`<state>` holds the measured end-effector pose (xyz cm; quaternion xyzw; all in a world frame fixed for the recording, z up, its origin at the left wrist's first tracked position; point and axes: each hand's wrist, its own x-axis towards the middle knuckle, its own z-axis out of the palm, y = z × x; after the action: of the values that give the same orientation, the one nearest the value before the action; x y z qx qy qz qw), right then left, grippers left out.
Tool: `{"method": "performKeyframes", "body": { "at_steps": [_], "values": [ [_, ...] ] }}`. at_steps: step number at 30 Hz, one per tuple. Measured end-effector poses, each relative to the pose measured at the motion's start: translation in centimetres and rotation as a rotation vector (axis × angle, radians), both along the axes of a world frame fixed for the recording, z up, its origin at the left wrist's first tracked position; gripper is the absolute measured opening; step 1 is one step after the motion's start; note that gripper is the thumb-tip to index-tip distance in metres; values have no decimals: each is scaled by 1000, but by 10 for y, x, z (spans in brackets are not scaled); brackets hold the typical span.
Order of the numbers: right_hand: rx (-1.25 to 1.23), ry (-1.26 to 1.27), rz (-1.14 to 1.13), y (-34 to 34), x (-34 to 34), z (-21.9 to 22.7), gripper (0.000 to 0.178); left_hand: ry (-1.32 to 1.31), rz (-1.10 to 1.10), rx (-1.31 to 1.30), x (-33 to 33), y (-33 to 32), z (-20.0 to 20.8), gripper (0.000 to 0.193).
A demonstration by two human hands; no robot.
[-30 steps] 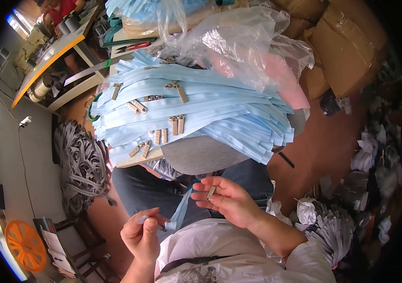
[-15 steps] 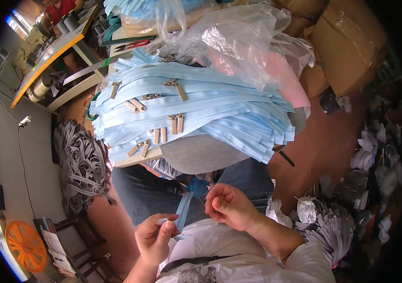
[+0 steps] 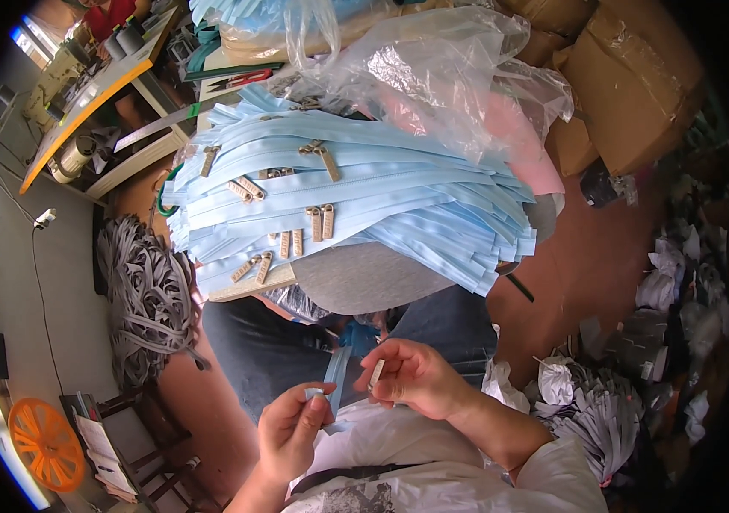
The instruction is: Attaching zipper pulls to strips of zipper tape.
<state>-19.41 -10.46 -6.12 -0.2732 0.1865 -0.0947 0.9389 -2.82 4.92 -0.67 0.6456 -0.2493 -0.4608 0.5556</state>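
Note:
In my left hand [image 3: 290, 430] the end of a light blue zipper tape [image 3: 338, 369] is pinched between thumb and fingers. The rest of the tape hangs down between my knees. Close by on its right, my right hand [image 3: 422, 380] grips a small zipper slider [image 3: 376, 374] with a pale metal pull tab; the slider is apart from the tape. Ahead of both hands lies a thick heap of light blue zippers [image 3: 433, 184] on a grey padded surface [image 3: 364, 278]. Several metal sliders with pull tabs [image 3: 321, 222] rest on the heap.
A clear plastic bag [image 3: 433, 60] lies behind the heap, with cardboard boxes [image 3: 629, 94] at far right. Grey tape bundles [image 3: 146, 299] pile up at left, near an orange wheel [image 3: 46, 446]. Scraps and a grey strip bundle [image 3: 595, 427] cover the right floor.
The slider's pull tab now shows between my right fingers, which have turned slightly. My left hand has shifted a little to the right and up with the tape end.

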Motion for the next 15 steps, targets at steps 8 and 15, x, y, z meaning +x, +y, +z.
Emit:
{"method": "performKeyframes", "body": {
  "at_steps": [8,15],
  "values": [
    [20,24,-81,4,3,10,26,22,-76,12,-1,5,1,23],
    [-62,-20,-25,2,3,7,20,8,-134,8,-2,5,3,22]
  ]
}}
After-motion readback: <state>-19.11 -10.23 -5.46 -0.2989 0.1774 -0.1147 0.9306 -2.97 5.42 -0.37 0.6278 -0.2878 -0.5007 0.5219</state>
